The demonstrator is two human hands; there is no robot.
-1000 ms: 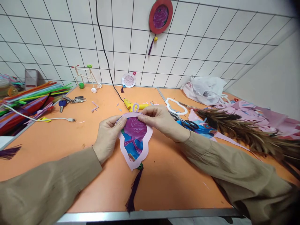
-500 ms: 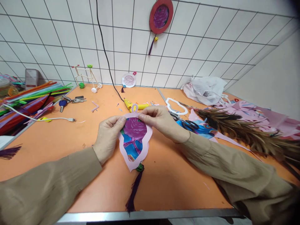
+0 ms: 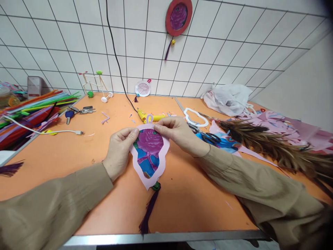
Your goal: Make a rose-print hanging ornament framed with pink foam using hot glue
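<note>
Head view: pink-framed ornament (image 3: 150, 147) — left hand (image 3: 120, 149) and right hand (image 3: 185, 137) pinch its top; dark purple tassel (image 3: 148, 216) below the fingers.

Look at your frame (image 3: 161, 165), pale pink, around fabric (image 3: 150, 144) with a purple flower on blue! Nearer, a green bell (image 3: 156, 186), dark purple tassel (image 3: 148, 212). Your sleeves (image 3: 85, 187) run plain olive-brown over an orange desk (image 3: 203, 203); brown feathers (image 3: 275, 144) right, yellow glue gun (image 3: 142, 115) far, white wall (image 3: 87, 38) gridded black.

Bright light, dark upper-right corner.
</note>
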